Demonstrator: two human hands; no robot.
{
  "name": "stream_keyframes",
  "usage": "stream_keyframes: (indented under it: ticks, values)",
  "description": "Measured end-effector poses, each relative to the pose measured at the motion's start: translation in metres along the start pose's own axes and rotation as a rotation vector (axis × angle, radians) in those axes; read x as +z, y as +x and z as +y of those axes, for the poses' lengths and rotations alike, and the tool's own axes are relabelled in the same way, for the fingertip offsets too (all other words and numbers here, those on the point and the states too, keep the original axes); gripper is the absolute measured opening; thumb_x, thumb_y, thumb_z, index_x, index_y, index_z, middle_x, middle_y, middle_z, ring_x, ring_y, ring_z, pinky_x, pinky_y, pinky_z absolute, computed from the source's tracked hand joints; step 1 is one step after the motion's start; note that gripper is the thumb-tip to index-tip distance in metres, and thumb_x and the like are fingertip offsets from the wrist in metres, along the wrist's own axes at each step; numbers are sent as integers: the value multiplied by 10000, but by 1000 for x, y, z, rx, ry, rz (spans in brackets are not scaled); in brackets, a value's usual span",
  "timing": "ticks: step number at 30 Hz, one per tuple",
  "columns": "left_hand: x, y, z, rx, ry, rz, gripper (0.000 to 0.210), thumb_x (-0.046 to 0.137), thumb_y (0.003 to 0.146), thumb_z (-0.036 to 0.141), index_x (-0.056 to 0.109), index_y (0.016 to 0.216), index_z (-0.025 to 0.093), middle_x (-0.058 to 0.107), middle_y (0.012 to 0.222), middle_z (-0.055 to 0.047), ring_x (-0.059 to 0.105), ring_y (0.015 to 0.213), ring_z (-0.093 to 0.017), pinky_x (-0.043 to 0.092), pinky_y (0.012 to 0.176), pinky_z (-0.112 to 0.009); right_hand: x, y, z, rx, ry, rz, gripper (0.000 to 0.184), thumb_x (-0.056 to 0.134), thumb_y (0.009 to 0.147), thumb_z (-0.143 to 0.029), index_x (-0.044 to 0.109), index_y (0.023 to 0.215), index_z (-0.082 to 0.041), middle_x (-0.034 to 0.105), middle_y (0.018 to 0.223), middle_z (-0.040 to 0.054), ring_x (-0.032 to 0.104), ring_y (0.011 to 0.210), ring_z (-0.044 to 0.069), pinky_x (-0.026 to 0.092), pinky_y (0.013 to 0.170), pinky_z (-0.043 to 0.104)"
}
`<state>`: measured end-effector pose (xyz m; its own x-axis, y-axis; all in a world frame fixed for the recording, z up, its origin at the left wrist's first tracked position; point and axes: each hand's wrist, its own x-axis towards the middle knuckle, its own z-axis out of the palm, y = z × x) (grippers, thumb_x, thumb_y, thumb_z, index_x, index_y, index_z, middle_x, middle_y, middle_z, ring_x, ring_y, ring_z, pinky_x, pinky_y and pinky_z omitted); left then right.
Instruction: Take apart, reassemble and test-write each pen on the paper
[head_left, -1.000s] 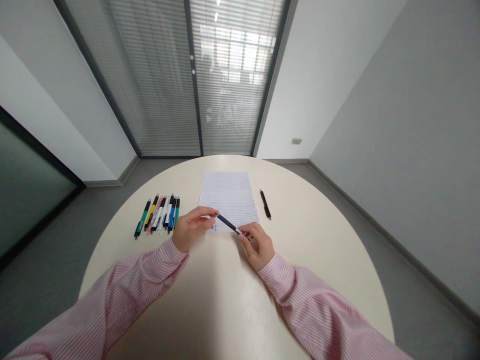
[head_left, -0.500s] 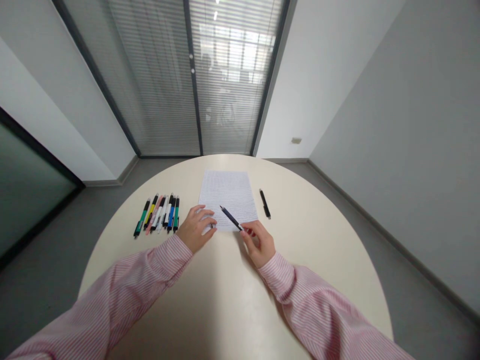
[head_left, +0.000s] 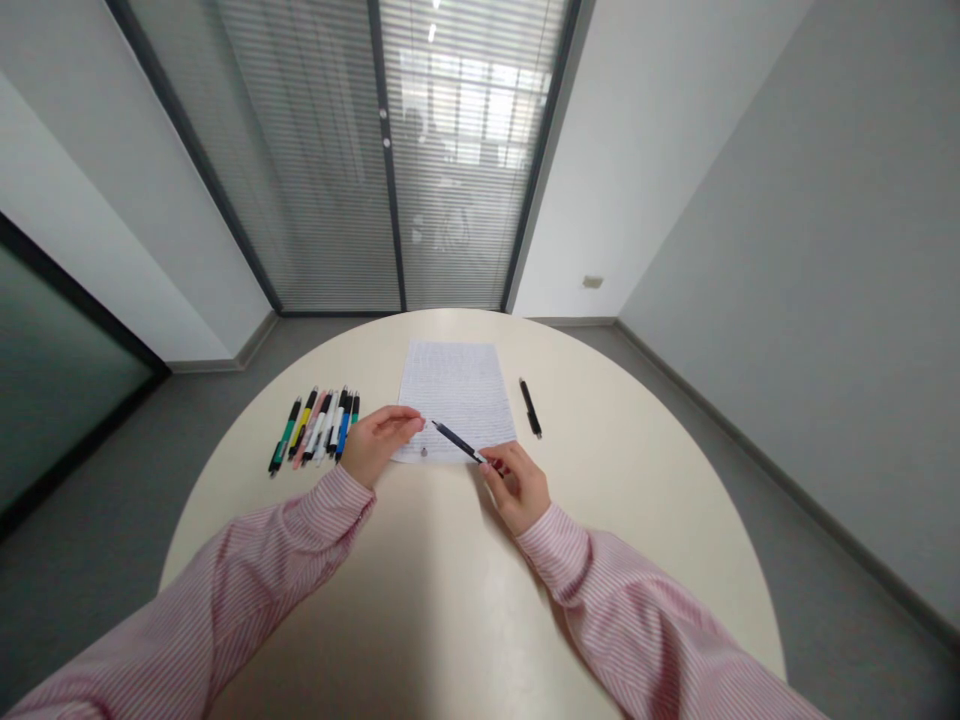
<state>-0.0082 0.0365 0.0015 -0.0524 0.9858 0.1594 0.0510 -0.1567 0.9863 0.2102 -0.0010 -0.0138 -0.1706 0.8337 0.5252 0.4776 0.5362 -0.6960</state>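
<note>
My right hand (head_left: 517, 485) pinches a dark pen (head_left: 456, 439) near its back end, above the lower edge of a sheet of paper (head_left: 454, 385) covered in fine lines. The pen's tip points up and to the left. Facing that tip is my left hand (head_left: 381, 440), thumb and fingers drawn together; a tiny light bit seems to show at the fingertips, too small to name. Under them, a small dark piece (head_left: 424, 452) lies on the paper's bottom edge.
Left of the paper, several pens (head_left: 315, 425) with coloured and white barrels lie side by side, some partly behind my left hand. A black pen (head_left: 530, 408) rests right of the sheet. All are on a round cream table (head_left: 630, 470).
My left hand has moved slightly up and left from the small dark piece, and its spread fingers have closed together. The pen in my right hand has tilted a little, its tip shifting left.
</note>
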Motion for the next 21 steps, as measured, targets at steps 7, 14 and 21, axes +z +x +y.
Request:
stream_keyframes:
  ticks: [7,14,21]
  values:
    - [1,1,-3,-55,-261,48,292,742,644,280,641,873,130,695,815,-59,660,776,-161,505,656,-219,0,-1,1,17,-12,-8,135,511,815,-207,617,897,-187,582,794,52,550,737,168,465,680,304]
    - [2,-1,-3,-30,-293,32,250,748,643,240,654,855,146,702,801,-43,657,778,-144,512,720,-225,1,-1,3,20,-23,-20,140,514,811,-201,626,895,-194,587,788,51,552,739,172,461,676,305]
    - [2,-2,-1,19,-213,3,271,751,636,247,635,857,142,701,828,-54,658,805,-159,517,794,-272,2,-1,3,27,-20,-23,143,522,805,-196,628,901,-186,588,795,54,554,742,171,462,683,306]
